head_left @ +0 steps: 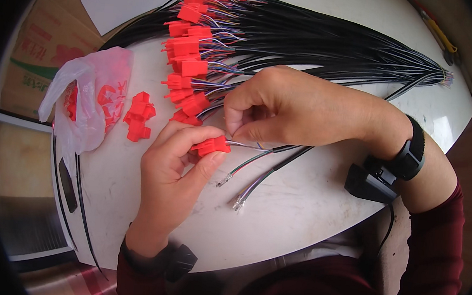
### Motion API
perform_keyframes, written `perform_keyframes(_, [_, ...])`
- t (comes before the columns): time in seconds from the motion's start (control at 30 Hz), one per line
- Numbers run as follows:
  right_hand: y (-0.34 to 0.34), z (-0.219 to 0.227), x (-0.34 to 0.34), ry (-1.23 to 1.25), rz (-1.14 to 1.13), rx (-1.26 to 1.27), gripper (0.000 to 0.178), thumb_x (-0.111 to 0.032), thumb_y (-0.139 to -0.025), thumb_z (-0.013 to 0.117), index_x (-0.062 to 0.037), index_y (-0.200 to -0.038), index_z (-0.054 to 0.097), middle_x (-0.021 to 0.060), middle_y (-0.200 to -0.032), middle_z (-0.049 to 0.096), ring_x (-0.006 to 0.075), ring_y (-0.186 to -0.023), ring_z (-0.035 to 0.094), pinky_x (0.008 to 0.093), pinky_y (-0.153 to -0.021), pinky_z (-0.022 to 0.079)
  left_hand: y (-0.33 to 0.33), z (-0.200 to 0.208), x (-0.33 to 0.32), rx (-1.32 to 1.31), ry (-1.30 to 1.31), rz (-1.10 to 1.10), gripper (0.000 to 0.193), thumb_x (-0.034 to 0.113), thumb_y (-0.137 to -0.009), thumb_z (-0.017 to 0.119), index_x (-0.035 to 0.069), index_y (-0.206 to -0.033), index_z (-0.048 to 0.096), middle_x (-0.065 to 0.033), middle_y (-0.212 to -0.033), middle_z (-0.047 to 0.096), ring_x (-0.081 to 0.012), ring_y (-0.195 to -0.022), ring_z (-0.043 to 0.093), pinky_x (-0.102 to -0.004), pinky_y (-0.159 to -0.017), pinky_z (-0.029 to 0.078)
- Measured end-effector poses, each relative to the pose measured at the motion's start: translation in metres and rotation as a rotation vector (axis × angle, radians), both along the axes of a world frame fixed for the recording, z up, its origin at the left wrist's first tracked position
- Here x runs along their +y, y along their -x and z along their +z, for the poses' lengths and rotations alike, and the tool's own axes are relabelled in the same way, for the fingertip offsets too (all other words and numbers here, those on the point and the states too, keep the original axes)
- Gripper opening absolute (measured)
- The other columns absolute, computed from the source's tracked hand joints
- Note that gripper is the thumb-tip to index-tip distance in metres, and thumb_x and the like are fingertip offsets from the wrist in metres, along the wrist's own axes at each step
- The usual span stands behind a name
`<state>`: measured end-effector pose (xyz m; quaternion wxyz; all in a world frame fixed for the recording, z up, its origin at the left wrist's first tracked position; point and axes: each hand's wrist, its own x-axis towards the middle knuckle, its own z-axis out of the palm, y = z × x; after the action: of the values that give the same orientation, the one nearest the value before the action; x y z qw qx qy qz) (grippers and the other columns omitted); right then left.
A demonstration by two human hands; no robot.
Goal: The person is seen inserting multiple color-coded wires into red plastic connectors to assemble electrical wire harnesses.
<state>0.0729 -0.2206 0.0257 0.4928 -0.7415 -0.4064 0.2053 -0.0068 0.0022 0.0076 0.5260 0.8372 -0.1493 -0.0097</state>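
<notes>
My left hand [175, 167] pinches a red plastic connector housing [214, 145] between thumb and forefinger. Thin wires run from the housing's right end into a black-sheathed cable [283, 148]. My right hand [290, 107] is closed just above that end, thumb and forefinger together on a thin wire; its tip is hidden by the fingers. Below it, loose wires with metal crimp terminals [224, 180] hang free. Another black cable [279, 168] ends in similar bare wires with terminals [239, 203], lying on the white table [297, 220].
A thick bundle of black cables [324, 37] with red housings [183, 47] lies across the far side. Left of my hands are a few loose red housings [138, 117] and a plastic bag [91, 101] with red pieces. A cardboard box [45, 46] stands at far left.
</notes>
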Motion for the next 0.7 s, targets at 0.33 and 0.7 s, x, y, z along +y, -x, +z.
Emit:
perform_keyframes(0.33, [-0.004, -0.006, 0.000, -0.006, 0.039, -0.017, 0.011, -0.008, -0.087, 0.063, 0.0021, -0.084, 0.065, 0.0095, -0.068, 0.062, 0.0192, -0.065, 0.059, 0.0329, -0.065, 0.047, -0.001, -0.001, 0.001, -0.016, 0.011, -0.009, 0.023, -0.005, -0.089, 0.068, -0.006, -0.112, 0.065, -0.0090, -0.104, 0.057, -0.0158, -0.094, 0.065, -0.0270, -0.082, 0.054])
perform_keyframes(0.7, [-0.001, -0.003, 0.002, 0.071, 0.033, 0.021, 0.006, -0.002, -0.091, 0.066, 0.0020, -0.096, 0.066, 0.0042, -0.085, 0.066, 0.0108, -0.078, 0.062, 0.0265, -0.070, 0.050, 0.001, 0.002, 0.002, -0.010, 0.006, -0.015, 0.025, -0.005, -0.089, 0.068, -0.006, -0.113, 0.064, -0.0088, -0.104, 0.056, -0.0163, -0.095, 0.065, -0.0273, -0.084, 0.053])
